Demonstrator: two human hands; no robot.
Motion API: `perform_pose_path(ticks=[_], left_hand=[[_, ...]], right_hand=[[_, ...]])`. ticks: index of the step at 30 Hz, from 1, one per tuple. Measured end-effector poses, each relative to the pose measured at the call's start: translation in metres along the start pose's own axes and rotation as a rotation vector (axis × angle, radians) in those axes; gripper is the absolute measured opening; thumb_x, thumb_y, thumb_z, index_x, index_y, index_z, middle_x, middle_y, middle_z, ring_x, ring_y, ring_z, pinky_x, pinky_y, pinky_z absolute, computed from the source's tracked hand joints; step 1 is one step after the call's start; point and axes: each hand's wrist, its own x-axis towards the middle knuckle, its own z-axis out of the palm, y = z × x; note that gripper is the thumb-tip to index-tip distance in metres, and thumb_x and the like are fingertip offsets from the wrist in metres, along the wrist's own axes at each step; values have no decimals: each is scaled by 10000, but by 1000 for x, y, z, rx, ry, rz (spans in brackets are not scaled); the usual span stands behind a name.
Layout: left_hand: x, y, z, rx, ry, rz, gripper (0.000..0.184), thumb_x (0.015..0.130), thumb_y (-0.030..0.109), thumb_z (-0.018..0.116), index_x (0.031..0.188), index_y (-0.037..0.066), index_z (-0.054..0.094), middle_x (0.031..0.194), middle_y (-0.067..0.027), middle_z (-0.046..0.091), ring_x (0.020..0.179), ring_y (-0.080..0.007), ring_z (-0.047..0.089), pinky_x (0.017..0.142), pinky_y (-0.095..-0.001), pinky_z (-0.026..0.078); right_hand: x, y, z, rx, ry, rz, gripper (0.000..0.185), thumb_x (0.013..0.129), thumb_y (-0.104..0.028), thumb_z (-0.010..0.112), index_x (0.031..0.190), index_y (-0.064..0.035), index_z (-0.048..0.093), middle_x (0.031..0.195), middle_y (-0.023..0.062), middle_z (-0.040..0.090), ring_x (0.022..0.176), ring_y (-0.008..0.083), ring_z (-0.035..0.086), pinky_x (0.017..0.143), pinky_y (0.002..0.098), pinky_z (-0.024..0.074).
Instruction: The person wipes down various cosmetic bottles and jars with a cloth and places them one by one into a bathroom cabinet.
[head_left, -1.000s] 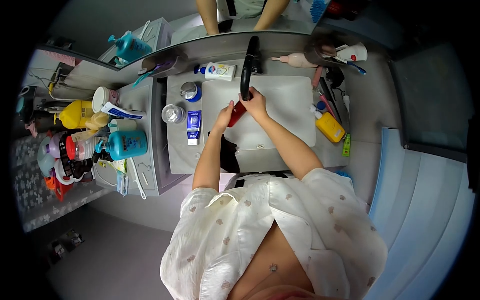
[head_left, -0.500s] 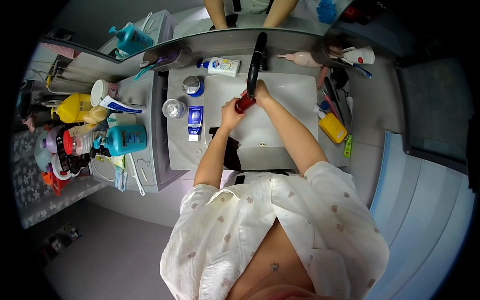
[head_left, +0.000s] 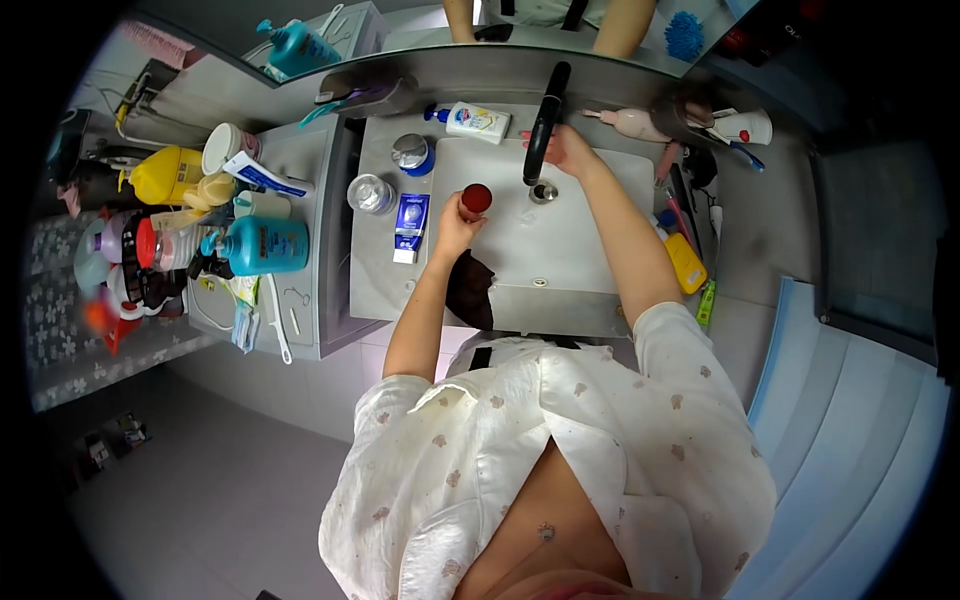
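My left hand (head_left: 457, 232) is closed around a dark red, cylindrical container (head_left: 477, 198) over the left part of the white sink (head_left: 590, 235). Its round end faces up toward me; the rest is mostly hidden by the fingers. My right hand (head_left: 570, 153) is beside and behind the black faucet (head_left: 545, 125). Its fingers look stretched out, with fingertips showing on the faucet's left side; the spout hides part of them. No water stream is visible. A dark cloth (head_left: 468, 292) hangs over the sink's front edge below my left forearm.
Left of the sink stand a blue tube (head_left: 410, 225), two clear-lidded jars and a white pump bottle (head_left: 478, 122). A yellow bottle (head_left: 686, 263) and a green tube (head_left: 706, 303) lie on the right. A cabinet at left holds a turquoise pump bottle (head_left: 265, 246).
My hands have moved apart. The left carries the red container left, away from the faucet, and turns its end upward; the right has let go of it and shifted right, behind the spout.
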Motion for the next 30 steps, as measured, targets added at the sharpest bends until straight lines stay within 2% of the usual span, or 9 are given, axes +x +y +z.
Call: perform_pose_path(ticks=[2, 5, 9, 12, 16, 19, 21, 23, 30], left_hand=[[-4, 8, -4, -2, -51, -148, 479, 569, -1, 711, 990, 26, 483, 912, -100, 559, 824, -216, 557, 729, -328, 450], [-3, 16, -2, -327, -47, -110, 519, 568, 20, 716, 1020, 19, 461, 936, -98, 571, 857, -200, 556, 750, -325, 449], [4, 15, -4, -44, -138, -84, 527, 558, 20, 719, 1017, 11, 460, 918, -100, 572, 843, -208, 561, 754, -329, 448], [0, 32, -7, -4, -129, -83, 493, 573, 18, 718, 996, 16, 465, 915, -105, 573, 842, -201, 562, 753, -328, 452], [1, 32, -11, -291, -89, -187, 476, 601, 19, 710, 1003, 27, 456, 922, -106, 569, 844, -201, 560, 749, -331, 457], [7, 33, -17, -512, -60, -289, 454, 722, 126, 657, 1092, 21, 415, 1032, -98, 532, 941, -196, 520, 798, -368, 432], [8, 38, -20, -570, -39, -317, 432, 744, 164, 642, 1088, 31, 417, 1030, -93, 532, 943, -193, 516, 800, -366, 429], [9, 34, -21, -629, -17, -342, 396, 806, 294, 575, 1085, 61, 417, 1038, -89, 530, 949, -193, 507, 800, -381, 423], [3, 45, -23, -903, 34, -307, 382, 830, 330, 527, 1070, 61, 401, 1041, -135, 531, 955, -240, 517, 806, -450, 429]], right_hand=[[1, -3, -6, 87, -137, 22, 226, 827, -260, 446, 940, -74, 507, 1087, 165, 535, 968, 277, 538, 830, 379, 424], [-13, 12, 1, 108, 3, -4, 187, 816, -269, 425, 825, -101, 506, 739, 47, 563, 684, 170, 563, 697, 305, 460], [-41, 64, -20, -1998, -41, 223, 245, 735, -218, 560, 940, -86, 531, 1000, 103, 568, 917, 221, 552, 762, 354, 458], [-68, 79, -26, -2495, 12, 248, 334, 693, -147, 595, 1015, -76, 543, 1092, 131, 524, 1011, 264, 512, 783, 435, 449], [-67, 98, -36, -1619, -24, 267, 572, 664, -166, 619, 1208, -114, 449, 1315, 197, 299, 1240, 357, 233, 934, 593, 244], [-110, 126, -10, -1870, 209, -31, 595, 701, -204, 585, 1234, -41, 376, 1269, 193, 370, 1196, 285, 342, 953, 343, 327], [-82, 154, -18, -1637, 74, -236, 542, 707, -283, 607, 1151, -7, 464, 1167, 189, 477, 1096, 271, 452, 888, 353, 376], [-73, 156, 20, -940, 8, 72, 454, 700, -326, 622, 1011, 0, 563, 931, 157, 596, 855, 239, 567, 749, 342, 436], [-86, 185, 86, -982, -87, -161, 366, 732, -326, 594, 863, 16, 590, 739, 133, 604, 688, 221, 568, 655, 337, 439]])
